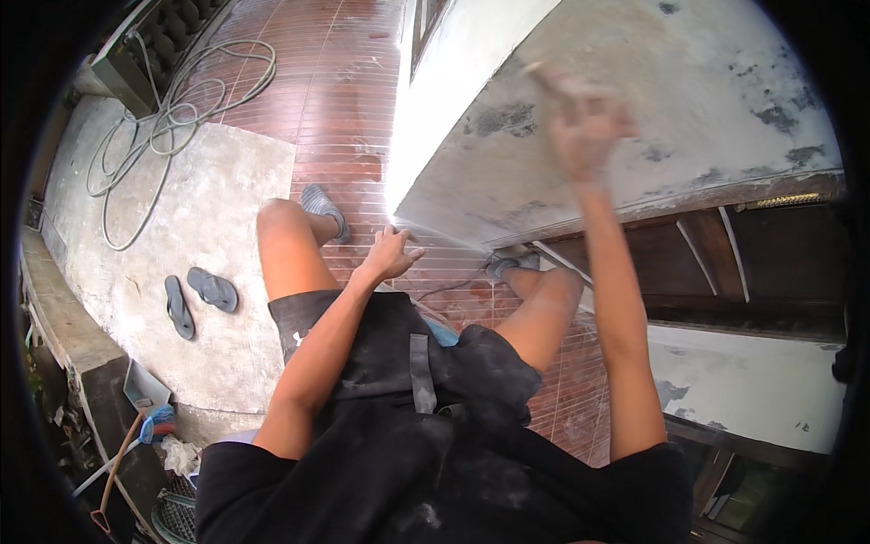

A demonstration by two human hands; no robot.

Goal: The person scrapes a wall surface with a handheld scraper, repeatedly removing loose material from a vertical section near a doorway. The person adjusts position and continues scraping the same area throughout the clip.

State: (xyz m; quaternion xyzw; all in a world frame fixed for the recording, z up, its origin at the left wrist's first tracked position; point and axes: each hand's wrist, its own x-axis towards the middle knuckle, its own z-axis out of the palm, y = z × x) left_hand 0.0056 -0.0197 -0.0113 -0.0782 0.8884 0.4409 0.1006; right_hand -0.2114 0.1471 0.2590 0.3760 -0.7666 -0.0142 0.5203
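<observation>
My right hand is raised against the patchy white and grey plastered wall. It is blurred, and a thin, pale edge of something shows at its fingertips; I cannot tell what this is or how it is held. Dark stains and bare patches mark the wall around the hand. Near the wall's lower corner, my left hand hangs over the tiled floor with its fingers apart, holding nothing. Pale dust lies on my black clothes.
A coiled hose lies at the upper left. Dark flip-flops rest on the concrete slab. A broom with blue and red bristles leans at the lower left. A cable crosses the reddish tiles. Dark wooden framing borders the wall.
</observation>
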